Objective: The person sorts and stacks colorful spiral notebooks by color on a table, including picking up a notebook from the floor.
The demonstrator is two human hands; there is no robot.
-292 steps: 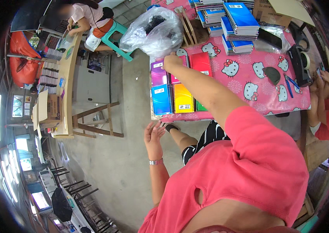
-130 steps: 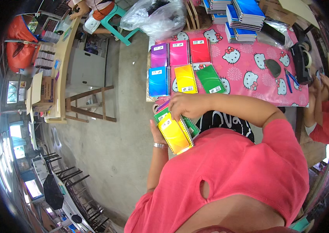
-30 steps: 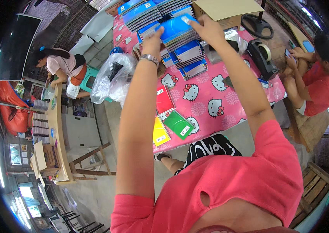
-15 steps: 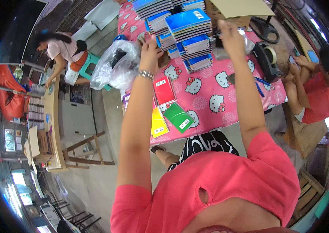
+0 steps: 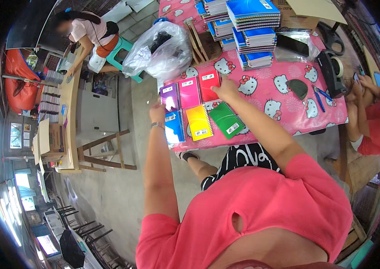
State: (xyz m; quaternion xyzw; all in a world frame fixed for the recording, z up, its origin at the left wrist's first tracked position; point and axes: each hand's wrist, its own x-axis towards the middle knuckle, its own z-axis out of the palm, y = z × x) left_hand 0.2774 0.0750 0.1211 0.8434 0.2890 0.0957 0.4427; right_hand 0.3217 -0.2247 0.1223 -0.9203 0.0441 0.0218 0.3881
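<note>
Six spiral notebooks lie in two rows on the table's near left part. The far row holds a purple notebook [image 5: 169, 97], a magenta notebook [image 5: 189, 92] and a red notebook [image 5: 208, 84]. Nearer are a blue notebook [image 5: 174, 127], a yellow notebook [image 5: 199, 121] and a tilted green notebook [image 5: 226, 117]. My left hand [image 5: 156, 113] is closed at the purple notebook's left edge, close to the blue one; its fingertips are partly hidden. At the red notebook's lower right corner, my right hand [image 5: 227, 91] has its fingers closed on the edge.
Stacked blue notebooks [image 5: 255, 36] stand at the back beside a brown cardboard piece [image 5: 205, 45]. A plastic bag [image 5: 163, 54] sits at the far left. A phone [image 5: 292, 45], a tape dispenser [image 5: 331, 74] and blue-handled scissors [image 5: 320, 96] are on the right. Two people sit nearby.
Both hands have come back from beside the tall stacks, down to the flat notebooks. The view has shifted, so the purple and blue notebooks now show fully.
</note>
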